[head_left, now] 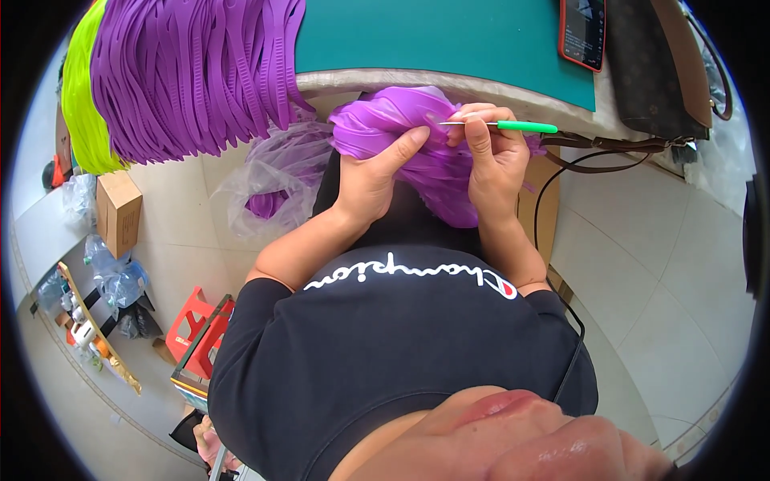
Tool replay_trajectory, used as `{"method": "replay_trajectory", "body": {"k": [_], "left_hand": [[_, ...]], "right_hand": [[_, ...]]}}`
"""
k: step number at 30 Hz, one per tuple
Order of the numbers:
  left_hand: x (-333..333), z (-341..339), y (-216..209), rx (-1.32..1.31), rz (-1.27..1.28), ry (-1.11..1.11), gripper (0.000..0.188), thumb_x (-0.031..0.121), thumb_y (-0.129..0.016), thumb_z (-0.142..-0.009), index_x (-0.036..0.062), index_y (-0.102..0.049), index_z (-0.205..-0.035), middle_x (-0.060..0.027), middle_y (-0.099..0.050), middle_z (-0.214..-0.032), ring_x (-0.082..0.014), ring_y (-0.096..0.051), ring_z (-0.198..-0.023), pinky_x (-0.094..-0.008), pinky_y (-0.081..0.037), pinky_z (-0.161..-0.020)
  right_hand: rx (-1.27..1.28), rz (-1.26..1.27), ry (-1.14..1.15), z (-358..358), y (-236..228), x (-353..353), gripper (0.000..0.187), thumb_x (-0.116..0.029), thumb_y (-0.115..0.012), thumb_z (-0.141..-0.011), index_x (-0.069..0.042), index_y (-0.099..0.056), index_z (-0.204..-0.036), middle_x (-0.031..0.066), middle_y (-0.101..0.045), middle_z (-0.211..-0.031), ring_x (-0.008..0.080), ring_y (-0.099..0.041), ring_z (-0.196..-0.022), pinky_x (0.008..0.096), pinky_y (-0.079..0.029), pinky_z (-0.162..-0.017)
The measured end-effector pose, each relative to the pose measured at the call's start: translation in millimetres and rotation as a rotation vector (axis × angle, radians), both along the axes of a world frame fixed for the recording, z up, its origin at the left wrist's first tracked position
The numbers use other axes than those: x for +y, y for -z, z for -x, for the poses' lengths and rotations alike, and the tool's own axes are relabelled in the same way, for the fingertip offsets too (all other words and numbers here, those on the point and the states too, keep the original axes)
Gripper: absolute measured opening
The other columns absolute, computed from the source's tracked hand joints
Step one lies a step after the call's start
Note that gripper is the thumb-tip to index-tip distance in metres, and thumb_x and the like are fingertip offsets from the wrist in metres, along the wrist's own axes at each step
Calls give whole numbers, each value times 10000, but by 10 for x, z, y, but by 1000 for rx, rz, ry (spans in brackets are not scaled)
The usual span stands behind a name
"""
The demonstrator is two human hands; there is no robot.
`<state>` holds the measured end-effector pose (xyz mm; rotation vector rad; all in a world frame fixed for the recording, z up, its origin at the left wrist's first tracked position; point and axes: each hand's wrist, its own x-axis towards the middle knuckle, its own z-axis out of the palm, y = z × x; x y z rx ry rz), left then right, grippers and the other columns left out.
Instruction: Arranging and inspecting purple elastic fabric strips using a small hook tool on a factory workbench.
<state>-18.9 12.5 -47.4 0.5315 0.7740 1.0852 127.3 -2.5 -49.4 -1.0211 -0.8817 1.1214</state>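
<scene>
The person wears a short-sleeved black shirt (pixel 385 353) with white script lettering across it.

Crochet hook (pixel 513 126) — bright green handle, silvery metal shaft. Worked piece (pixel 433 172) in lap: vivid purple, no pattern. Hanging strips (pixel 192 72) same purple; second bundle of strips (pixel 80 96) beside them neon yellow-green. Table top (pixel 449 36) teal, pale edge. Phone (pixel 582 32) in red case, dark screen. Bag (pixel 642 64) — dark brown with small tan repeat pattern, tan straps. Shirt (pixel 385 353) black with white lettering. Stool (pixel 196 329) red. Box (pixel 119 212) plain brown.
</scene>
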Motion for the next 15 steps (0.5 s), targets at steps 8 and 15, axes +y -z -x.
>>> {"method": "replay_trajectory", "body": {"k": [8, 15], "left_hand": [[27, -28, -19, 24, -12, -7, 183, 11, -671, -848, 20, -651, -1030, -49, -666, -975, -132, -623, -905, -279, -486, -832], [-12, -22, 28, 227, -182, -23, 206, -23, -667, -827, 14, -641, -1027, -33, -659, -961, -112, -618, -887, -269, -496, -794]], "right_hand": [[-110, -12, 39, 20, -18, 3, 134, -131, -619, -914, -8, -566, -913, 113, -613, -928, 147, -579, -764, 252, -473, -718], [-799, -360, 240, -46, 16, 25, 128, -9, -694, -817, -38, -611, -909, 122, -627, -881, 203, -621, -744, 287, -515, -640]]}}
